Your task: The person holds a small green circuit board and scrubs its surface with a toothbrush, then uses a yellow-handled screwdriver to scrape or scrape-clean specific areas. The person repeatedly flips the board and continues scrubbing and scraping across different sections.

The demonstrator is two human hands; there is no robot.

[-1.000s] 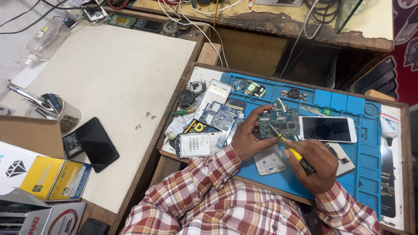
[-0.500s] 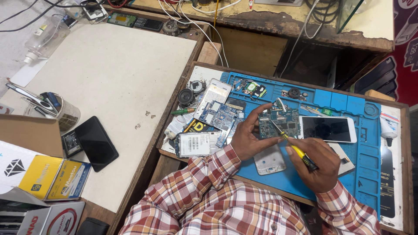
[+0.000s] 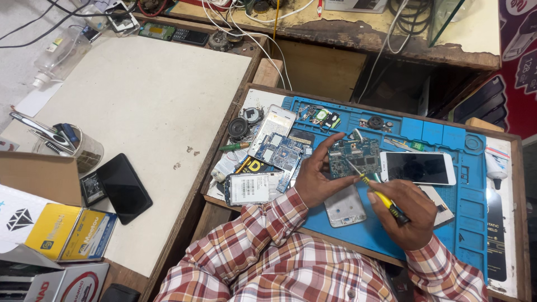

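My left hand (image 3: 316,180) grips a green phone circuit board (image 3: 353,157) and holds it tilted above the blue repair mat (image 3: 447,223). My right hand (image 3: 407,211) holds a yellow-and-black screwdriver (image 3: 381,197), whose metal tip touches the board's face. Both sleeves are red-and-white plaid. Under my hands lies a grey phone back cover (image 3: 345,206). A white phone (image 3: 418,168) with a dark screen lies just right of the board.
Loose boards, a battery (image 3: 250,188), round speakers (image 3: 238,128) and a small green screwdriver (image 3: 234,147) lie at the mat's left. On the white bench to the left are a black phone (image 3: 124,188), a tool cup (image 3: 84,151) and boxes (image 3: 61,235). Cables hang behind.
My hands have barely shifted; the screwdriver tip stays on the circuit board while my left hand keeps hold of it.
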